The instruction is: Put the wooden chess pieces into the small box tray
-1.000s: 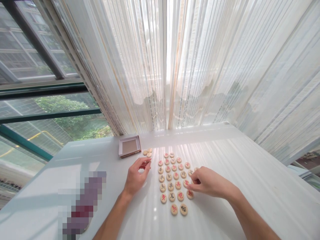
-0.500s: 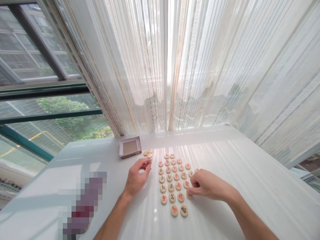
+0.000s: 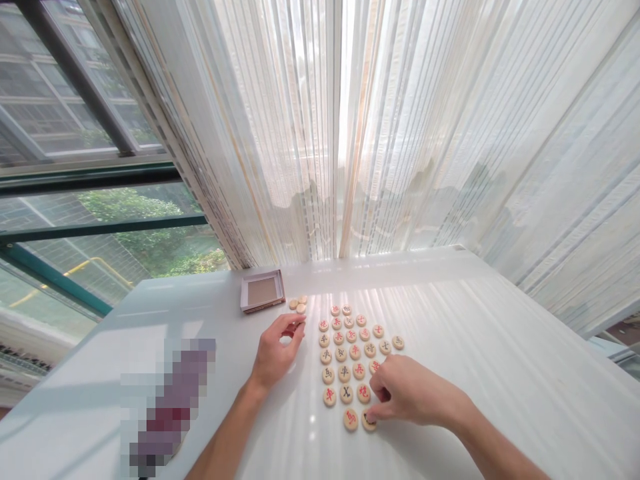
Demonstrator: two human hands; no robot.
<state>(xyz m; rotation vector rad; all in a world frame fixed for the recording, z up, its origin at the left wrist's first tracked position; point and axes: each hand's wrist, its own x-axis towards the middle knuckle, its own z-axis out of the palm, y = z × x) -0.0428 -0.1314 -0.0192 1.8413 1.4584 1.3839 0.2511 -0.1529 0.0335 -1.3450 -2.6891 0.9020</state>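
Round wooden Chinese chess pieces with red and black characters lie face up in loose rows on the white table. My right hand is over the near right side of the rows, fingers curled. Its thumb and fingertips touch the nearest black-marked piece, partly covering it. Beside that piece lies a red-marked piece. To the left of the rows, my left hand is closed in a pinch; what its fingertips hold cannot be made out. Just beyond it sit a few pale pieces with no visible marking.
An open shallow box lies near the table's far edge, left of the pale pieces. A blurred-out purple object is on the left of the table. Sheer striped curtains hang behind, and a window is at left.
My right hand has moved nearer and slightly left, from a piece at the right side to the nearest black-marked one. A far-right piece is now uncovered. My left hand keeps its pinch.
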